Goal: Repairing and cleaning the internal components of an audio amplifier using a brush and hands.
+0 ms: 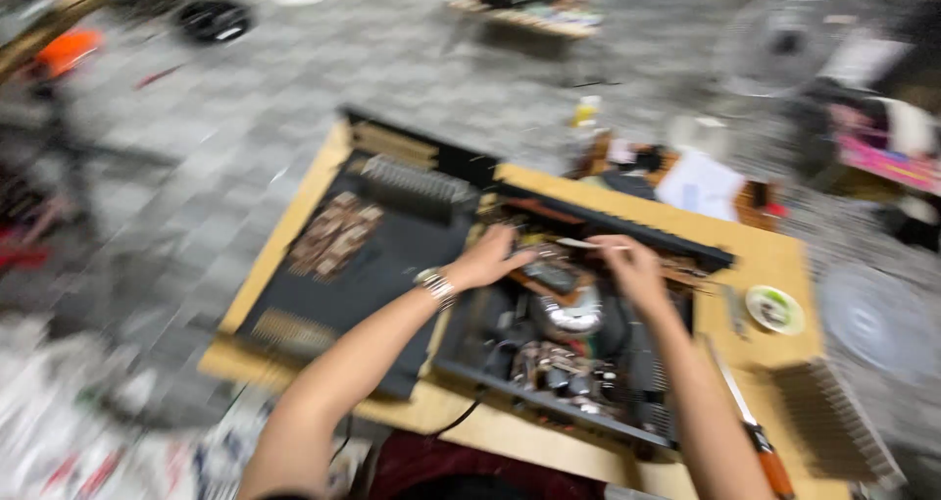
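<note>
Both hands are down in the open chassis [588, 363] at the centre of the frame, on a wooden board [765, 255]. The left hand [490, 257], a bracelet [435, 286] on its wrist, lies with fingers stretched onto the parts inside. The right hand [635, 270] pinches a thin pale tool [588, 244] pointing left. The black cover [363, 255] lies left of the chassis. A screwdriver [755, 431] rests at lower right, a small dish [774, 309] just above it. The picture is blurred.
</note>
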